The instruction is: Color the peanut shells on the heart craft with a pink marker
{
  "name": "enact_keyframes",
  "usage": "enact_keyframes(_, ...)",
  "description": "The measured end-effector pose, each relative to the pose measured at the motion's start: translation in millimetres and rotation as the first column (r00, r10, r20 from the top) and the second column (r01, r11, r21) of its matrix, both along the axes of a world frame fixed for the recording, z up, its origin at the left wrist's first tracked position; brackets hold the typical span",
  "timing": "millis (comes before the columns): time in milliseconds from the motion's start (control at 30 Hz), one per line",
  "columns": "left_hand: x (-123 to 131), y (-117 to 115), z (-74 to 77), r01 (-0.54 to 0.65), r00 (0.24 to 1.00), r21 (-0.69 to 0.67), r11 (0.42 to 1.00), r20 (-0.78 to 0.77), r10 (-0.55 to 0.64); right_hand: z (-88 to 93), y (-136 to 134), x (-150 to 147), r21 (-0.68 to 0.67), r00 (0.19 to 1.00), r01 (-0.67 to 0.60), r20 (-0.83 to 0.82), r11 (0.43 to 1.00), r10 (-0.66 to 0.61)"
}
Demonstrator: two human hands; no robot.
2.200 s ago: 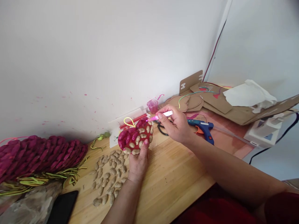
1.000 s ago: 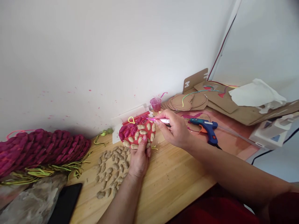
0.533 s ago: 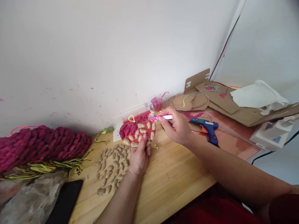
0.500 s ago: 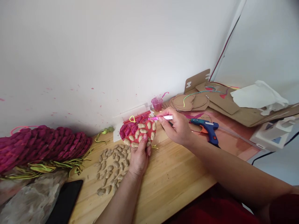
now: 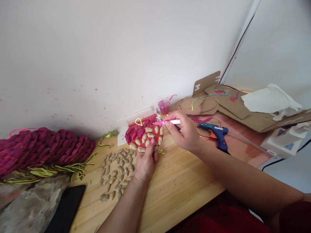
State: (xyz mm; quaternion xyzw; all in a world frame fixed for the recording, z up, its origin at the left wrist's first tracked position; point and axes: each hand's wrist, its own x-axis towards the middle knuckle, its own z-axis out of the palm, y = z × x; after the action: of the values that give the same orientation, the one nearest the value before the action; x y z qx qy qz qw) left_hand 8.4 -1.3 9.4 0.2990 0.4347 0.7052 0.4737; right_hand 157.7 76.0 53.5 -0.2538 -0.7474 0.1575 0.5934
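My left hand (image 5: pixel 146 161) grips the lower edge of a red heart-shaped plaque (image 5: pixel 153 138) covered with peanuts, thumb on its front. Peanuts on the plaque's upper left are magenta and wet-looking; the others are plain tan. A yellow cord loop (image 5: pixel 138 122) sticks up from its top. In my right hand (image 5: pixel 182 131) is a thin paintbrush (image 5: pixel 173 122) with a white handle, pinched between thumb and fingers. Its pink tip meets the upper part of the plaque. Behind stands a clear cup (image 5: pixel 164 107) of magenta paint with a stick in it.
Loose peanuts (image 5: pixel 120 169) lie on the wooden table left of my forearm. A row of magenta peanut-covered pieces (image 5: pixel 51 147) leans at the left, near a plastic bag (image 5: pixel 31 207). A blue glue gun (image 5: pixel 220 134) and cardboard hearts (image 5: pixel 191 105) are at the right.
The plaque and my left hand have shifted slightly right and up. The brush tip has moved a little along the plaque's top. Both hands keep their hold.
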Motion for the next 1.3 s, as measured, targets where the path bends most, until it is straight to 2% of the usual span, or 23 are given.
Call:
enact_keyframes(233, -2, 0, -6.0, 0.009, 0.998, 0.003, 1.0, -0.058, -0.009, 1.9, -1, 0, 0.001, 1.0, -0.031, 0.001, 1.0, 0.031)
enact_keyframes(367, -2, 0, -4.2, -0.005, 0.999, 0.008, 1.0, -0.049, 0.006, 0.3, 1, 1, 0.005, 1.0, 0.021, -0.001, 1.0, -0.021)
enact_keyframes(567, -2, -1, -2.5, 0.01, 0.999, -0.019, 1.0, -0.048, -0.011, 0.4, 1, 1, -0.079, 1.0, -0.029, -0.006, 0.996, 0.029)
enact_keyframes(833, -1, -1, 0.7, 0.004, 1.0, -0.044, 0.999, 0.005, -0.004, 0.8, 4, 3, -0.02, 0.999, 0.042, 0.02, 0.999, -0.041)
enact_keyframes(1000, 0, -2, 4.1, 0.015, 1.0, -0.026, 1.0, 0.019, -0.014, 1.0, 3, 3, -0.056, 0.997, -0.048, 0.049, 0.997, 0.051)
enact_keyframes(1167, -1, 0, 5.6, 0.007, 0.998, -0.033, 0.999, 0.057, -0.005, 0.2, 4, 2, -0.053, 0.999, -0.008, 0.053, 0.999, 0.011)
enact_keyframes(1300, -2, 0, 4.3, 0.023, 0.997, -0.026, 0.999, 0.069, -0.021, 1.2, 4, 2, -0.056, 0.997, -0.038, 0.065, 0.998, 0.042)
